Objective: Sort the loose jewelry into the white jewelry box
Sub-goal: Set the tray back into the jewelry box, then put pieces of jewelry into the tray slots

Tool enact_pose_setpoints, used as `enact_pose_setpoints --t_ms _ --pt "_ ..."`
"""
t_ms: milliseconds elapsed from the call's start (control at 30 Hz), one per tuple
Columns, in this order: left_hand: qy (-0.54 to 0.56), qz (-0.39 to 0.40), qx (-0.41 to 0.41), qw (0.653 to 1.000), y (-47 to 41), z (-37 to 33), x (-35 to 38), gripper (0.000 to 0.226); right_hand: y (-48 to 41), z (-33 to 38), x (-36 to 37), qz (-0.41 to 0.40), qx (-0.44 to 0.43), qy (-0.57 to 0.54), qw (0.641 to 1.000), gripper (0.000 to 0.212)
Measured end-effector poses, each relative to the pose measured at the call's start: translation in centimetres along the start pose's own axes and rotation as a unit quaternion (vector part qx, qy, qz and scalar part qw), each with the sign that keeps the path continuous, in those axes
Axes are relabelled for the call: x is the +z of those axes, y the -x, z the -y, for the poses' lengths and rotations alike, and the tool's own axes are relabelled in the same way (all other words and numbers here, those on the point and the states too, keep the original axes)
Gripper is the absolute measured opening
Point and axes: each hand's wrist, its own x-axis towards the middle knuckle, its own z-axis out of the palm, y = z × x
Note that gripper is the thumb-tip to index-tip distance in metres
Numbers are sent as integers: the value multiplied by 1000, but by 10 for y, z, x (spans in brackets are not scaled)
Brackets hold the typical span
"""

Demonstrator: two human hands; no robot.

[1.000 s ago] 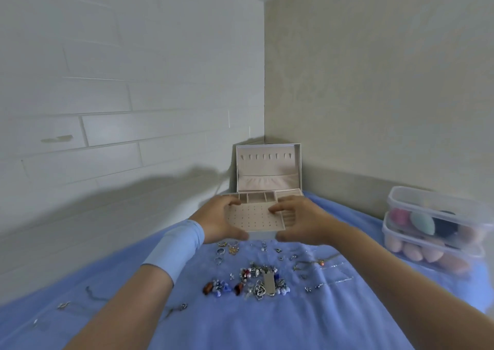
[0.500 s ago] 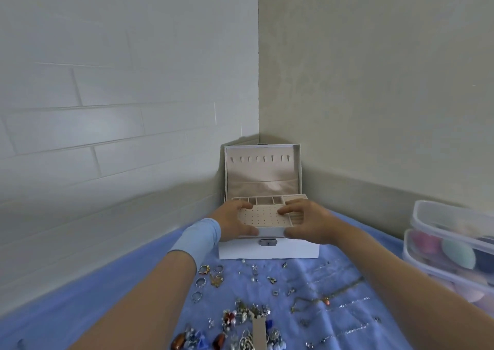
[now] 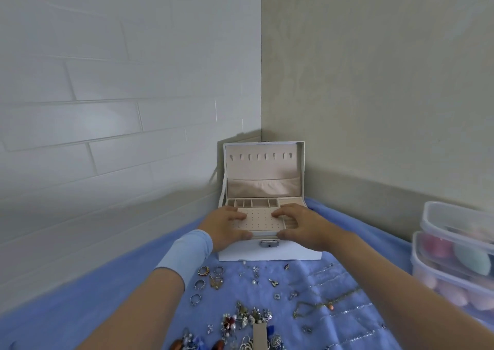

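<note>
**Open jewelry box, insert tray held at both ends**

Item 1: white jewelry box (image 3: pixel 267 254). Set on a blue cloth (image 3: pixel 107 309), pushed back into the corner of two walls. Lid (image 3: pixel 264 167) raised upright, lined in beige, with a row of small hooks above a gathered pocket. Metal clasp (image 3: pixel 268 243) on the front wall, unfastened. Row of small compartments (image 3: pixel 254 203) along the back of the interior.

Item 2: perforated tray (image 3: pixel 258 221). Beige, dotted with holes, lying across the top of the box in front of the compartments. Seated or slightly lifted: cannot tell.

Item 3: left hand (image 3: pixel 224 228). Gripping the tray's left end, fingers curled over the top, thumb against the front edge. Light blue wristband (image 3: pixel 187 253) on the wrist.

Item 4: right hand (image 3: pixel 302 228). Gripping the tray's right end in the same way.

Item 5: loose jewelry, spread on the cloth in front of the box, none inside it. Rings (image 3: pixel 199 284) at left, thin chains (image 3: pixel 336 297) at right, tangled cluster (image 3: pixel 246 320) nearest the camera.

Item 6: clear plastic containers (image 3: pixel 454 242). Two, stacked at the right edge, filled with rounded pastel pieces.
</note>
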Motion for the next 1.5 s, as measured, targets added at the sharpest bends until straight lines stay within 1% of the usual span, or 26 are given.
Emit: enact_pose_setpoints --t_ms 67,133,200,233,300,333,400,467,500,533,600,733,800,867,933,1033,1100,1167,1267,1367,1500 --pt "-28 6 0 1000 3 1 0 58 1 5 3 12 10 70 997 51" --pt "-52 43 4 998 7 0 -1 59 1 11 5 26 27 106 994 57" --pt "-10 71 -6 997 11 2 -5 59 1 20 5 25 29 122 992 59" --pt "20 68 -10 997 15 2 -10 57 1 26 5 15 21 137 990 58" --pt "60 34 -8 998 22 5 -23 46 2 45 5 -27 -22 172 984 49" --pt "74 12 -3 997 26 9 -29 38 4 58 6 -48 -49 172 983 41" --pt "102 -27 -6 994 37 21 -37 23 8 85 12 -62 -81 111 989 23" --pt "100 -47 -31 993 49 34 -39 16 12 109 25 -21 -87 61 994 21" --pt "90 -44 -48 994 54 41 -37 15 13 117 33 6 -93 63 994 22" --pt "81 -35 -63 994 59 46 -34 14 12 123 42 32 -96 80 992 23" --pt "65 -8 -90 994 65 55 -25 13 10 131 62 68 -95 148 982 22" --pt "30 39 -98 994 67 64 -11 20 -2 129 92 79 -94 265 956 17" --pt "32 50 -96 994 64 67 -9 18 -5 128 97 71 -90 296 948 17" --pt "37 53 -94 994 64 68 -7 16 -5 128 97 73 -79 300 948 16" --pt "44 43 -85 995 62 68 -7 18 -5 127 93 80 -67 268 958 14" --pt "80 19 -52 995 60 63 -7 14 -4 123 81 91 -51 156 982 4" --pt "124 -8 -27 992 59 57 -9 7 -2 121 69 111 -44 72 990 14" --pt "169 -28 -6 985 60 49 -13 8 2 118 56 112 -36 4 993 11" --pt "227 -67 23 971 62 38 -17 11 3 112 40 85 -38 -95 991 10" --pt "273 -108 54 955 60 27 -15 10 3 105 30 39 -34 -186 981 13" --pt "259 -182 87 945 39 10 -10 13 4 93 13 -18 -32 -228 973 10"
